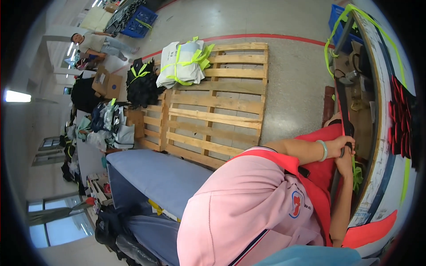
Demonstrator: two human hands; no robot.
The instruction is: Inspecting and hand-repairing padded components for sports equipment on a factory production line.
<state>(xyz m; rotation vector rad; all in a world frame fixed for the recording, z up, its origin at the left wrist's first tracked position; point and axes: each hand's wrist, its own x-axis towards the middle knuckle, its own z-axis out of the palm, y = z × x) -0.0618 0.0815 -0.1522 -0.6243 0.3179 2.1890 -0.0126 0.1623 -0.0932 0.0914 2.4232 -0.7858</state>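
Note:
The view is tipped sideways, with my pink shirt and red vest filling the lower middle. My left hand (pixel 344 145), a pale green bangle on its wrist, grips a long dark bar (pixel 342 104) that runs along the edge of a worn white worktable (pixel 377 146). My right hand (pixel 345 166) reaches in from the bottom edge and closes on the same bar just below the left hand. Yellow-green strapping (pixel 357 175) hangs beside the right hand.
Wooden pallets (pixel 217 106) lie on the grey floor, bearing a strapped white bundle (pixel 182 64) and a black bundle (pixel 142 84). A blue-grey padded surface (pixel 155 173) lies near me. There are blue crates (pixel 140 22), piled clothes (pixel 106 126) and a seated person (pixel 95 44) at the far left.

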